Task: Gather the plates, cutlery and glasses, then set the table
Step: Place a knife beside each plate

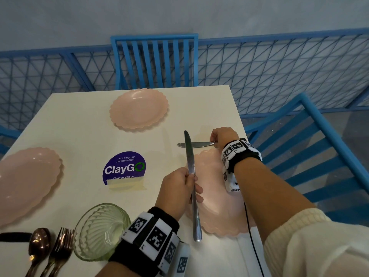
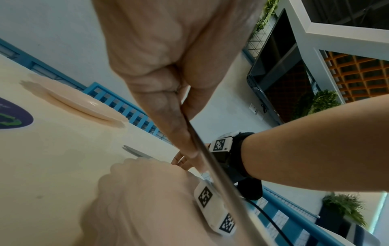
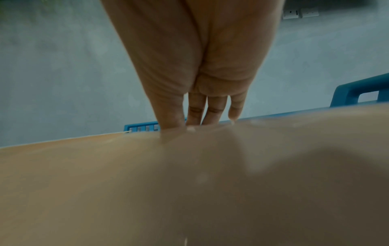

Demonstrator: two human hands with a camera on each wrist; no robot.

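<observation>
The left hand [image 1: 177, 188] is closed tight around a knife [image 1: 191, 176] held up over the near pink plate [image 1: 217, 206]. The right hand [image 1: 222, 136] pinches another knife [image 1: 194, 144] lying flat on the white table [image 1: 79, 126] just past that plate.

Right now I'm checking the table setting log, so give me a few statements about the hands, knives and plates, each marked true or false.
1. The left hand grips a knife lifted off the table. True.
2. The right hand holds a fork. False: it holds the handle end of a second knife.
3. Three pink plates are laid out. True: far plate, left plate, right plate.
4. The green glass bowl sits on a plate. False: it stands on the table.
</observation>
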